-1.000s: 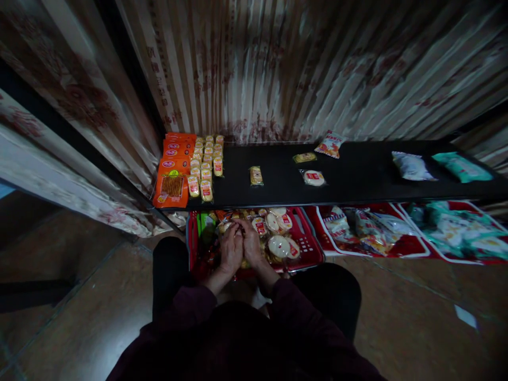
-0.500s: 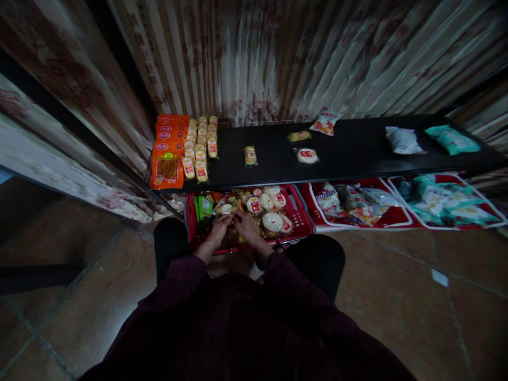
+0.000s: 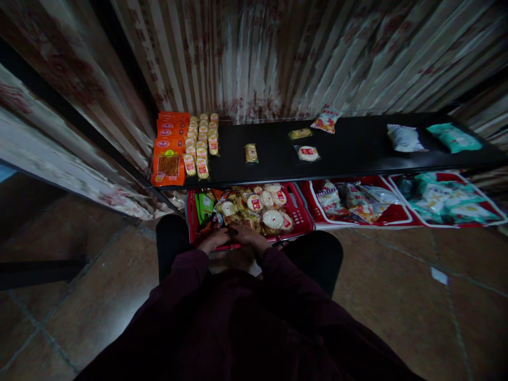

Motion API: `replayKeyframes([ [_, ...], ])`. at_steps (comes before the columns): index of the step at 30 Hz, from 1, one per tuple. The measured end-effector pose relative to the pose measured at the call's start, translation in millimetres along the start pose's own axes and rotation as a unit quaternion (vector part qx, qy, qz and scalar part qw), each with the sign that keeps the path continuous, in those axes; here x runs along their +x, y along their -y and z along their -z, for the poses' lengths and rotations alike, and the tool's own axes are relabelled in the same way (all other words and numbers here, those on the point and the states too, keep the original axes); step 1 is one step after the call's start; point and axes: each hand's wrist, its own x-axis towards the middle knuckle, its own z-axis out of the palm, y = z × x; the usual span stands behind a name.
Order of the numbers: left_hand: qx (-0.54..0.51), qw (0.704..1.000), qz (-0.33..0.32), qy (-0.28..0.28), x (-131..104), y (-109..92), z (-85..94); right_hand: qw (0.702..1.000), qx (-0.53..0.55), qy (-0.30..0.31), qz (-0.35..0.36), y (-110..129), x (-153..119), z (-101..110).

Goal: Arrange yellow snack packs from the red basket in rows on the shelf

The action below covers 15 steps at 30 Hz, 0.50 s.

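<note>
My left hand (image 3: 216,238) and my right hand (image 3: 243,233) are close together at the near edge of a red basket (image 3: 304,214) full of wrapped snacks. The fingers of both are bent down among the packets; dim light hides the fingertips and anything they hold. Round white wrapped cakes (image 3: 272,219) lie right of my right hand. A green packet (image 3: 205,205) stands at the basket's left end. Small yellow-wrapped pieces lie just beyond my hands.
A black shelf (image 3: 273,159) above the basket bears orange packets (image 3: 168,164), rows of small yellow packs (image 3: 202,153) and several single snacks. Two more red baskets (image 3: 408,219) with bags stand at the right. My knees flank the basket.
Both hands have drawn back toward me, from the middle of the basket to its near edge. The white cake and small packets they partly covered now show more.
</note>
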Motion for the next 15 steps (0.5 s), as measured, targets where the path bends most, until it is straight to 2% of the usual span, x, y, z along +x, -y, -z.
replayKeyframes([
  [2, 0.013, 1.0, 0.014, 0.017, 0, -2, -0.4, 1.0, -0.003, 0.025, 0.01, 1, 0, 1],
  [4, 0.029, 0.999, 0.027, 0.032, 0, -3, 0.1, 1.0, 0.001, 0.024, 0.009, -1, 1, 0],
  [8, 0.065, 0.996, 0.052, 0.037, 2, -4, 1.7, 0.997, 0.061, -0.04, -0.002, -9, 3, -2],
  [11, 0.067, 0.996, 0.058, 0.031, 4, -3, 3.1, 0.987, 0.117, -0.097, -0.049, -17, 6, -3],
  [15, 0.046, 0.996, 0.075, 0.018, 8, 3, 4.9, 0.979, 0.15, -0.126, -0.062, -24, 7, -3],
])
